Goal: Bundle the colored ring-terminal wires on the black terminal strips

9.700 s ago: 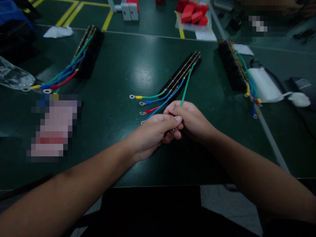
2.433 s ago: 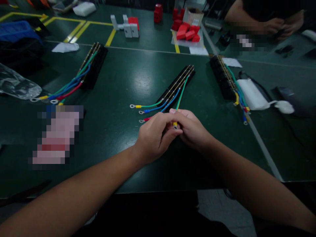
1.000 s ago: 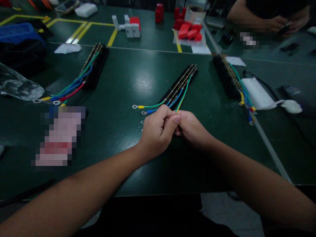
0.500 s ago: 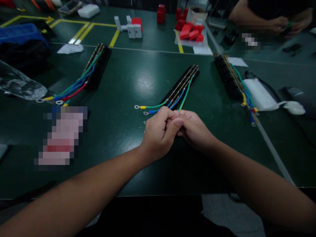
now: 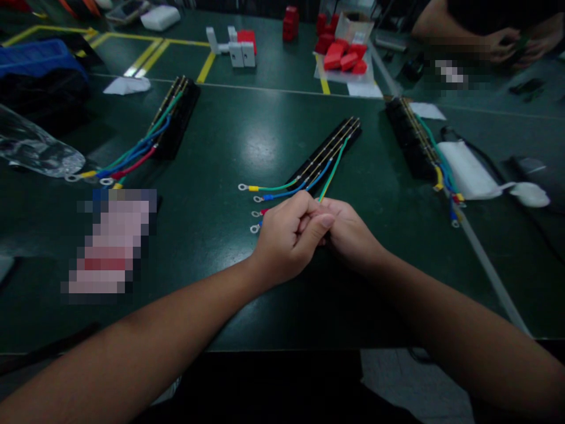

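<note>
A black terminal strip (image 5: 329,150) lies slantwise in the middle of the dark green table (image 5: 247,123), with green, blue and red wires fanning out towards me, each ending in a ring lug (image 5: 242,187). My left hand (image 5: 286,238) and my right hand (image 5: 351,232) meet just below the strip, both closed together around the near end of a green wire (image 5: 333,172). The wire's tip is hidden inside my fingers.
A second wired strip (image 5: 172,118) lies at the left, a third (image 5: 412,138) at the right beside a white pad (image 5: 468,168). Red blocks (image 5: 342,56) sit at the back. A clear bag (image 5: 35,153) is at far left. Another person's hands (image 5: 507,44) work at top right.
My hands have stayed closed on the green wire, shifting slightly right and nearer. More of the red and blue lugs now shows left of my left hand.
</note>
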A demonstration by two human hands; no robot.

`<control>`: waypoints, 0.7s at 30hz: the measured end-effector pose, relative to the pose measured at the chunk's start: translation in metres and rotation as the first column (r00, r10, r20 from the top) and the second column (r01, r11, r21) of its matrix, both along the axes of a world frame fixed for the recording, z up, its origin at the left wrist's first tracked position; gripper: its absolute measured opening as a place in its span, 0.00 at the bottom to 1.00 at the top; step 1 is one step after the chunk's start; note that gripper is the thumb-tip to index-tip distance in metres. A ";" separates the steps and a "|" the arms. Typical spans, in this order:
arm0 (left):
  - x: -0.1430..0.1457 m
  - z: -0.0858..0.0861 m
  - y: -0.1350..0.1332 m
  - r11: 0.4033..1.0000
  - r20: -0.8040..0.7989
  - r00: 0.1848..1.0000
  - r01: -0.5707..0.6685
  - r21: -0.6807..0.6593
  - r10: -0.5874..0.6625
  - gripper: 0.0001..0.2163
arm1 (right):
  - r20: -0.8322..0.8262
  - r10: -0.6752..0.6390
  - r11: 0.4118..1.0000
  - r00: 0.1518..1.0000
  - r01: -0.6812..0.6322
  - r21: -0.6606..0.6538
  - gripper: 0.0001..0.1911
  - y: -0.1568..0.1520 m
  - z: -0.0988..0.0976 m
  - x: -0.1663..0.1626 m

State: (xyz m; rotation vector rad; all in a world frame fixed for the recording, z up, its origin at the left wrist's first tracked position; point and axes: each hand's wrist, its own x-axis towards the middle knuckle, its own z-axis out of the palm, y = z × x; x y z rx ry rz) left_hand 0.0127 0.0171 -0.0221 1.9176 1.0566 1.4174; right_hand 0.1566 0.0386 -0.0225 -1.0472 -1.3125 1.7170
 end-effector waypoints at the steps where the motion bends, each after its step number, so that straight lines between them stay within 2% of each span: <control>1: 0.000 -0.001 -0.001 1.000 0.000 1.000 0.006 0.001 -0.006 0.16 | -0.021 -0.004 1.000 1.000 0.003 -0.018 0.19 0.000 0.000 0.000; 7: 0.000 -0.003 -0.001 1.000 0.048 0.999 -0.002 -0.025 0.003 0.14 | -0.058 0.003 0.999 0.998 -0.006 -0.035 0.18 0.001 0.000 -0.001; 16: -0.001 0.003 0.003 0.999 0.058 0.998 -0.015 -0.047 0.018 0.18 | 0.139 -0.038 0.996 0.990 0.025 0.089 0.21 -0.001 0.004 -0.001; 21: -0.001 0.002 0.001 1.000 0.066 0.998 -0.006 -0.030 0.008 0.16 | 0.120 -0.006 0.997 0.993 -0.003 0.081 0.20 0.000 0.003 -0.001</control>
